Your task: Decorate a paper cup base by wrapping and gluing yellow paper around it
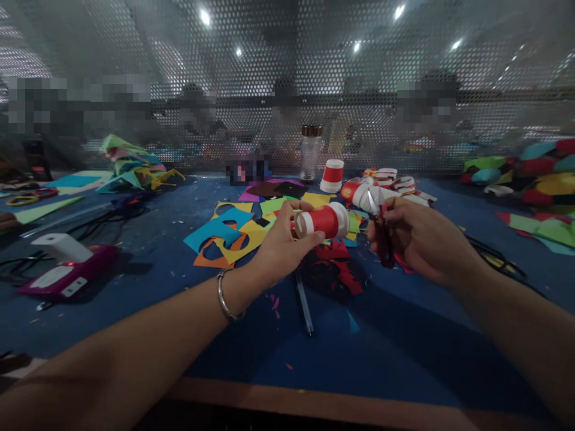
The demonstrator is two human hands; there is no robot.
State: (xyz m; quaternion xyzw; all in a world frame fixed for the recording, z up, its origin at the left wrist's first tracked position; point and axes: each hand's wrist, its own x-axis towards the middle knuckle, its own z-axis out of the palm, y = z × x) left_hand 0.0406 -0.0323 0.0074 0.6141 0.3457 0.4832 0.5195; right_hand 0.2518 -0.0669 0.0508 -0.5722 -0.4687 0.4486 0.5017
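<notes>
My left hand is wrapped round a paper cup with a red band, tipped on its side above the table. A pair of scissors with dark red handles is in my right hand, the blades pointing up and toward the cup. The blades and the cup are apart. Beneath the cup lie red paper scraps and a pen. Coloured paper sheets with round holes, among them a blue sheet, lie left of my left hand.
Behind stand a clear bottle and another red-banded cup, with several stacked cups lying beside them. At left is a purple power strip with a white charger. A perforated metal screen rises at the back.
</notes>
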